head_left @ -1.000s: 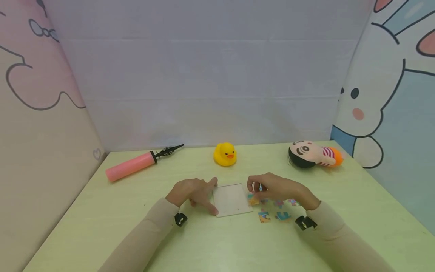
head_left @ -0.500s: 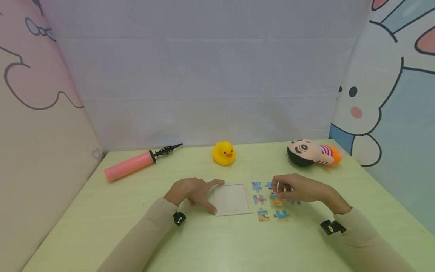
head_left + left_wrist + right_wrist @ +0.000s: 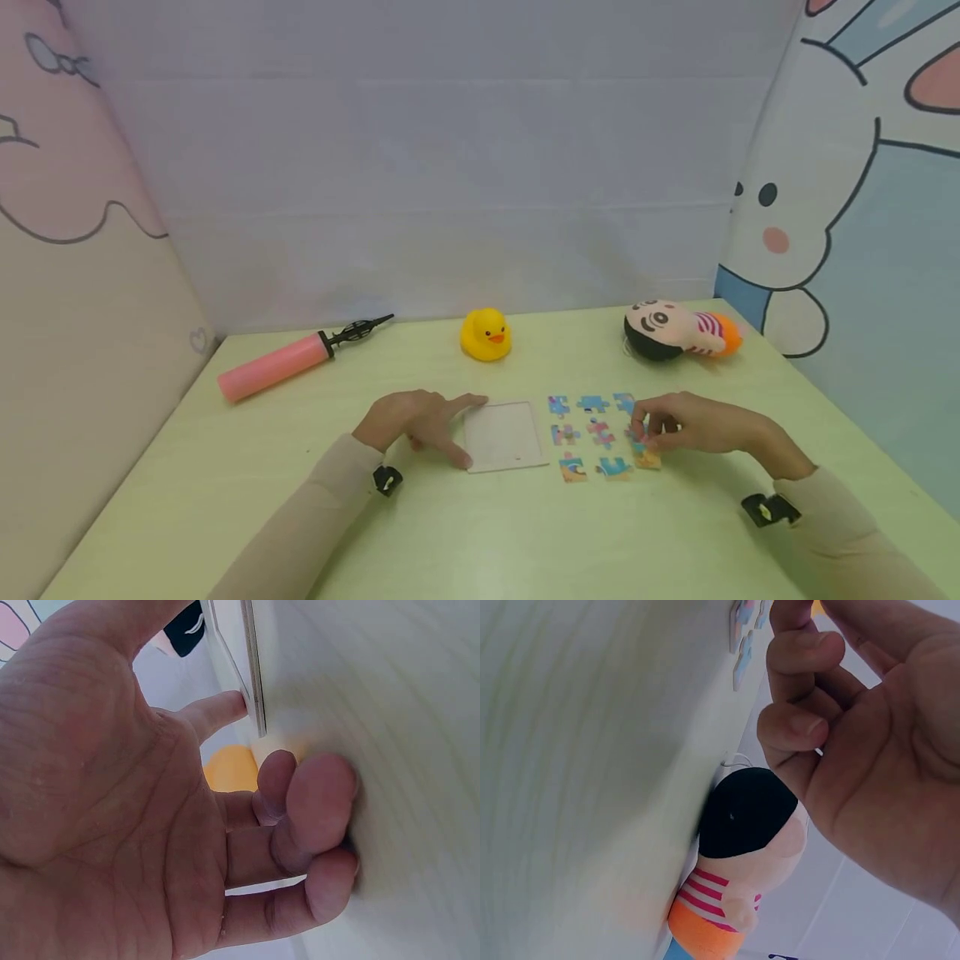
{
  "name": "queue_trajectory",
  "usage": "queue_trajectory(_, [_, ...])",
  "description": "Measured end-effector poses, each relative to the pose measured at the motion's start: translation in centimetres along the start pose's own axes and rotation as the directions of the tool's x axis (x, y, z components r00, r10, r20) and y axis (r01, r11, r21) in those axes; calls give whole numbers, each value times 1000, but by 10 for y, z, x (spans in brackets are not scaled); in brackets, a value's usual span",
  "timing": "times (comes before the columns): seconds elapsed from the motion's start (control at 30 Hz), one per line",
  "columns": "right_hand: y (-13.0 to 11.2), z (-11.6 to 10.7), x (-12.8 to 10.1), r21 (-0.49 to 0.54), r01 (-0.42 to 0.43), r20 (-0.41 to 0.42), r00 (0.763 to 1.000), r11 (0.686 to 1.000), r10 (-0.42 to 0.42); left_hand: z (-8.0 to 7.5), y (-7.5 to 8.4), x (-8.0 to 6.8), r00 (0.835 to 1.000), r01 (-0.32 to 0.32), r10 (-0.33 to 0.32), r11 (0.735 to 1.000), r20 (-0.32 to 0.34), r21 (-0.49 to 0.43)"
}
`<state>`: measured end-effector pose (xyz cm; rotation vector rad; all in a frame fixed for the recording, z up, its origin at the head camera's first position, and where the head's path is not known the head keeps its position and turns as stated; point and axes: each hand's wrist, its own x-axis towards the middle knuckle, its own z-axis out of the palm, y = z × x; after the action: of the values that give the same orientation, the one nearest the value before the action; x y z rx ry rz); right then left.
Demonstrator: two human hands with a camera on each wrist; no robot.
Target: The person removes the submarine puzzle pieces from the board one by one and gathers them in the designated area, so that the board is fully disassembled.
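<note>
A white puzzle tray (image 3: pixel 504 435) lies flat in the middle of the pale green table (image 3: pixel 487 542). My left hand (image 3: pixel 467 429) rests at its left edge, with the index finger on the far corner and the thumb at the near corner; the other fingers curl on the table. In the left wrist view the index fingertip (image 3: pixel 225 709) meets the tray's edge (image 3: pixel 253 675). Several coloured puzzle pieces (image 3: pixel 588 432) lie in rows right of the tray. My right hand (image 3: pixel 647 440) pinches an orange puzzle piece (image 3: pixel 649 458) at the rows' near right corner, low over the table.
A yellow rubber duck (image 3: pixel 485 334) sits behind the tray. A pink hand pump (image 3: pixel 279 365) lies at the back left. A plush doll (image 3: pixel 678 330) lies at the back right, close behind my right hand (image 3: pixel 855 712). Patterned walls close in three sides.
My right hand has moved right from beside the tray across the pieces, carrying the orange piece to the rows' near right corner. My left hand has stayed on the tray.
</note>
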<state>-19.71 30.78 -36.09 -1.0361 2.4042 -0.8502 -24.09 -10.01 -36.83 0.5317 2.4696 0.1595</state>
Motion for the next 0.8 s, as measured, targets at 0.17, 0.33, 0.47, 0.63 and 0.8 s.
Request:
queue_trajectory(0.17, [3,2,-3,4,-17,13,1000,1000,17,1,-1,0,1000,-4,4,1000,-6,13])
queue_trajectory(0.33, [6,6,-5,27,-20,11,1000,999,19,1,-1,2,1000,-12,12,1000,1,10])
queue_trajectory(0.47, [6,10,-4,8,-17,-4,1000,1000,17,2,-2,2,1000,-11,11,1000,-1,11])
queue_trajectory(0.63, [4,13,-4,-43,5,-21,1000,999,-5,2,-2,3,1000,-15,15,1000,-7,12])
queue_trajectory(0.8, [7,17,-4,-61,29,-31,999,998,-31,2,-2,2,1000,-20,20,1000,-6,12])
